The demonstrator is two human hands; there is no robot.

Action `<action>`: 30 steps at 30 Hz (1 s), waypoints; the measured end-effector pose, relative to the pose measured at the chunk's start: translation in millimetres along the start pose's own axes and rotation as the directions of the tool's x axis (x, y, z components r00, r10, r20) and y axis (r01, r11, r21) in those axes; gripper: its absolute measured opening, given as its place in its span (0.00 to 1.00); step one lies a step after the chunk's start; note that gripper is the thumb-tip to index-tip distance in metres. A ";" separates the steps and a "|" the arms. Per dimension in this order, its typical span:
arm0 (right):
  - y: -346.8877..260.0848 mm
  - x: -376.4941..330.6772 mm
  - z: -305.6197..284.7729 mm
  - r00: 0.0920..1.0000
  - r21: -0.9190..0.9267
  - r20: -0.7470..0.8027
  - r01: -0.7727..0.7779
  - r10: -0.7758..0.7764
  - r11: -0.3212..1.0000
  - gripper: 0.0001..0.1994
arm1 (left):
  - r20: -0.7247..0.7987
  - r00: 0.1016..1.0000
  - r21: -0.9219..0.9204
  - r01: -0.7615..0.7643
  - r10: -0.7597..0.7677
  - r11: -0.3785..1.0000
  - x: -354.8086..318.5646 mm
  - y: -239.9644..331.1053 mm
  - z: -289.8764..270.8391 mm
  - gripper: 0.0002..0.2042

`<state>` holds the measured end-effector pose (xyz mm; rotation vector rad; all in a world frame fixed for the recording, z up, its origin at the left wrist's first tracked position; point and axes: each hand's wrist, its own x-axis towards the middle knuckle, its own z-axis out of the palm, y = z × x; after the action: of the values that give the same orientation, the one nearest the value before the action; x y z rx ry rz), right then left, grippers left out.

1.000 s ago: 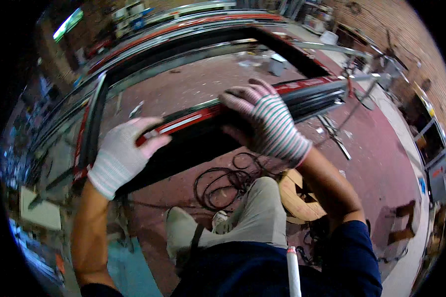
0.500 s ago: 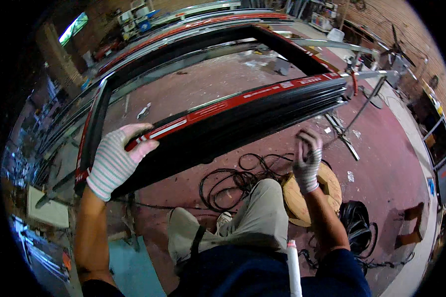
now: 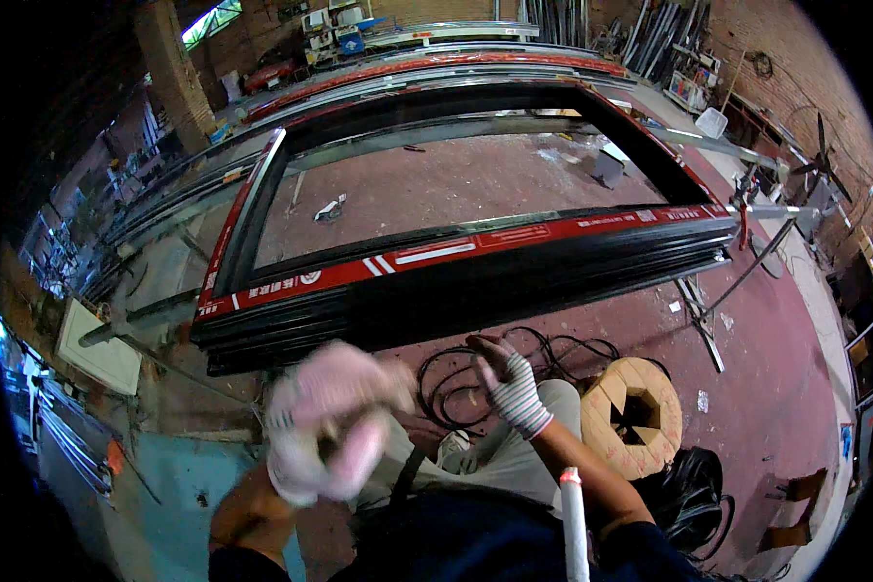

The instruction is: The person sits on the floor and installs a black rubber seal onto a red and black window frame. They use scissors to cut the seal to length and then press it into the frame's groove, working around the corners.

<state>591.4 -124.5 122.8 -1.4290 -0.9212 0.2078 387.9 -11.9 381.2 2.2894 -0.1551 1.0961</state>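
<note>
A stack of black rectangular frames (image 3: 475, 289), topped with red printed film, lies across supports in front of me. My left hand (image 3: 330, 422), in a pale striped glove, is over my lap just short of the stack's near left corner. It is smeared by motion, and its grip cannot be read. My right hand (image 3: 512, 390), also gloved, hangs above my knee below the near edge of the stack. Its fingers stretch out toward the frames, with nothing visible in them. Neither hand touches the stack.
A yellow-brown roll (image 3: 630, 417) stands on the floor at my right, beside a black bag-like bundle (image 3: 684, 495). Black cable (image 3: 446, 388) lies coiled under the stack's near edge. Long metal profiles (image 3: 436, 63) lie beyond, and a pale panel (image 3: 97, 349) is at left.
My left hand has let go of the top frame's near left part and drawn back over my lap. My right hand has moved left and down. The view has shifted.
</note>
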 end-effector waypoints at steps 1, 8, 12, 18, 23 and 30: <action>-8.4 3.1 7.1 1.000 -0.089 0.014 0.004 -0.003 0.996 0.17 | 0.017 0.998 -0.151 0.055 -0.053 0.987 -14.2 8.6 0.4 0.13; 41.9 7.8 31.0 0.953 0.179 0.062 -0.303 0.297 0.936 0.16 | 0.024 0.995 -0.757 0.078 -0.092 0.648 -40.7 22.2 7.2 0.15; 103.3 16.5 21.3 0.963 0.061 0.101 -0.257 0.250 0.964 0.14 | -0.118 0.992 -0.869 -0.087 -0.033 0.487 -48.9 23.6 -2.6 0.16; 62.8 47.3 61.7 0.914 -0.607 0.252 -0.107 0.318 0.788 0.21 | -0.371 0.928 -0.870 -0.357 0.026 0.340 -57.7 28.6 -23.7 0.18; 115.5 51.4 42.0 0.971 -0.758 0.128 -0.035 0.200 0.652 0.23 | -0.489 0.871 -0.832 -0.481 0.042 0.276 -59.9 27.4 -28.1 0.20; 133.2 62.0 53.2 0.968 -0.852 0.233 0.157 0.094 0.499 0.24 | -0.314 0.944 -0.938 -0.324 0.099 0.123 -73.1 15.2 -33.7 0.22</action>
<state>649.6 -20.2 22.1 -2.3760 -1.3655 -0.1612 312.1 -16.1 350.3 0.8947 -0.8974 0.8518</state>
